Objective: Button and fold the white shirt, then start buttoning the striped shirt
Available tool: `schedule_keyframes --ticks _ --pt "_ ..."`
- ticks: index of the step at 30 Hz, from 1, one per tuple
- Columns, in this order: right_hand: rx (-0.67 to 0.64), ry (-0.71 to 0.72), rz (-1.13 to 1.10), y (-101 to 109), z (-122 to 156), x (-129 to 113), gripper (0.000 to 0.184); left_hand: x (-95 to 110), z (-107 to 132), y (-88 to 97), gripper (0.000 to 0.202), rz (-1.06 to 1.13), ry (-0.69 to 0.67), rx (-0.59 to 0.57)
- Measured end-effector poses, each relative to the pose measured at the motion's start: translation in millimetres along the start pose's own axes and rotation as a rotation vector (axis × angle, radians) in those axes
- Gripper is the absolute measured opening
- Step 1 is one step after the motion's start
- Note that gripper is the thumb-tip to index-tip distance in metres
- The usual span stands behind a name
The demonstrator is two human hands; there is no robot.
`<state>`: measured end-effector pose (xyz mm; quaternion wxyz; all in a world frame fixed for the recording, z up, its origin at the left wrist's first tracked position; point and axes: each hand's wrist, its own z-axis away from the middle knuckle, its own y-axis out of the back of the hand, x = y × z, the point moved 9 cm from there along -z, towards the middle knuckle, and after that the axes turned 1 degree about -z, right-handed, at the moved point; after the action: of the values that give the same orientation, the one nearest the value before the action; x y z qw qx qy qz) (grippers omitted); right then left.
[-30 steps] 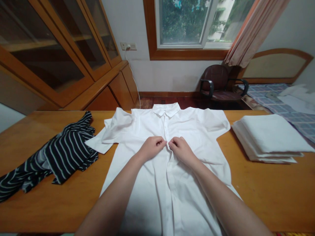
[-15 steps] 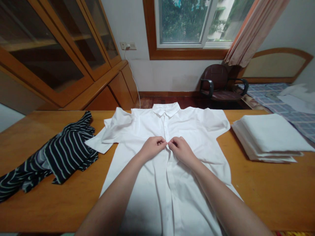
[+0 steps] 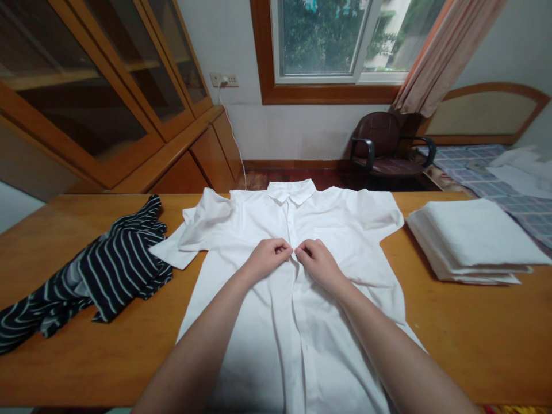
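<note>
Taking the meeting point of the hands as my dial's centre, I have the white shirt [image 3: 282,313] face up across the table [image 3: 466,351], twelve to six. My left hand [image 3: 269,254], thumb and forefinger pressed together, pinches the placket [image 3: 290,221]; my right hand [image 3: 318,260] pinches it from the other side, tips all but meeting. I read the step in hand as work on a front button, though the button is hidden and I cannot tell whether it is being closed or undone. As I judge it, the next move calls for small, level finger work and little pull, or the cloth would ruck. For room: a crumpled striped garment [image 3: 123,270] lies at nine, a white flap [image 3: 172,251] between it and the shirt, so a leftward sweep could catch both. At twelve the collar [image 3: 291,191] meets the far edge, perhaps overhanging. At six the shirt leaves my view. Around four, broad wood shows, my best room; at three a folded white stack [image 3: 478,236] sits just beside the sleeve [image 3: 382,213].
</note>
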<state>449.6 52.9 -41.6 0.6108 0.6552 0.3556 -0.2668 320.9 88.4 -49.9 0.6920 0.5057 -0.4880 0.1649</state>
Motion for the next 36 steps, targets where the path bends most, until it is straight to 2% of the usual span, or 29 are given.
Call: schedule_keyframes --ticks 27,36 --pt "0.018 0.019 -0.003 -0.3 0.0 3.2 0.018 0.8 0.1 2.3 0.022 0.006 -0.003 0.014" --pt "0.03 0.011 -0.026 2.6 -0.1 2.6 0.019 -4.7 -0.2 2.8 0.022 -0.004 -0.002 0.032"
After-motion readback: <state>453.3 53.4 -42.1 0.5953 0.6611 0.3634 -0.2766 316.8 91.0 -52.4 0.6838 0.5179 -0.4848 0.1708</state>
